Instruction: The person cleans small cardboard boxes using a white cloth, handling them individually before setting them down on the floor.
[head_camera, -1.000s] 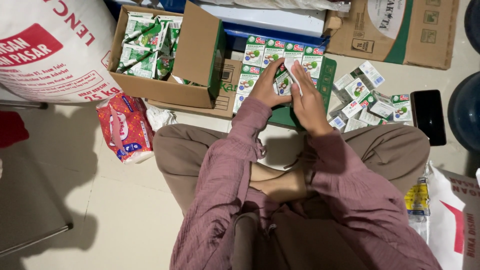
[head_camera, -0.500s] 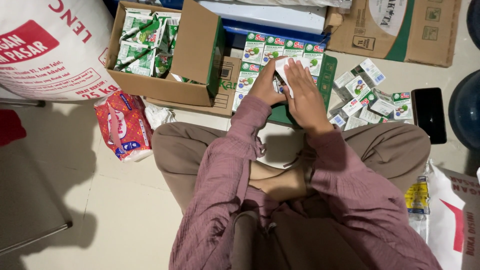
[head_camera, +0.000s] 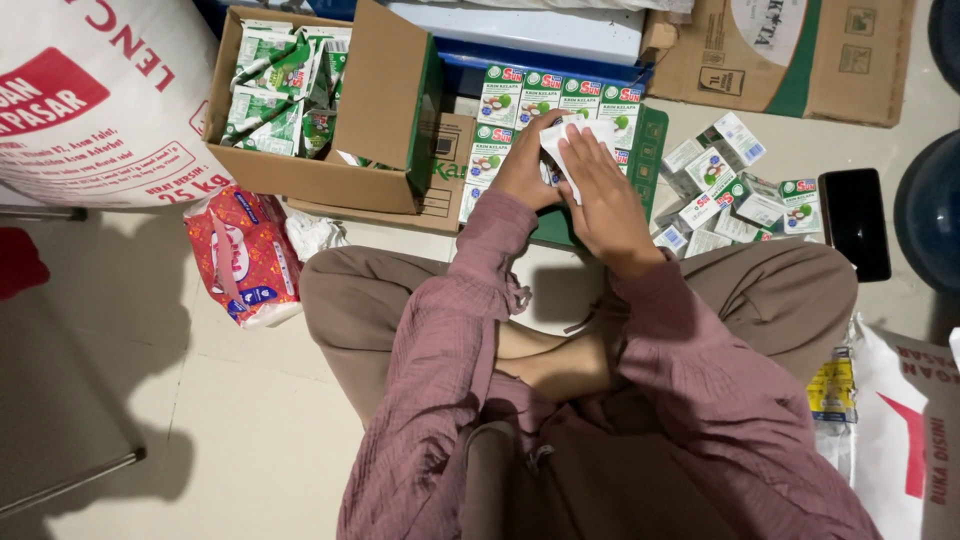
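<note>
I sit cross-legged on the floor. My left hand (head_camera: 525, 170) and my right hand (head_camera: 600, 195) meet over a small white and green carton (head_camera: 560, 135), both gripping it. Under my hands lies a flat green-edged tray (head_camera: 648, 150) with rows of the same small cartons (head_camera: 545, 95) standing side by side. A loose heap of more small cartons (head_camera: 730, 190) lies on the floor to the right of the tray, close to my right knee.
An open cardboard box (head_camera: 330, 180) with green and white cartons sits at the left. A big white sack (head_camera: 90, 100) stands far left, a red packet (head_camera: 240, 255) below it. A black phone (head_camera: 855, 220) lies right; a flattened box (head_camera: 780, 60) behind.
My hands stay together on the small carton above the tray; the right hand has slid slightly over it. The view has shifted only a little.
</note>
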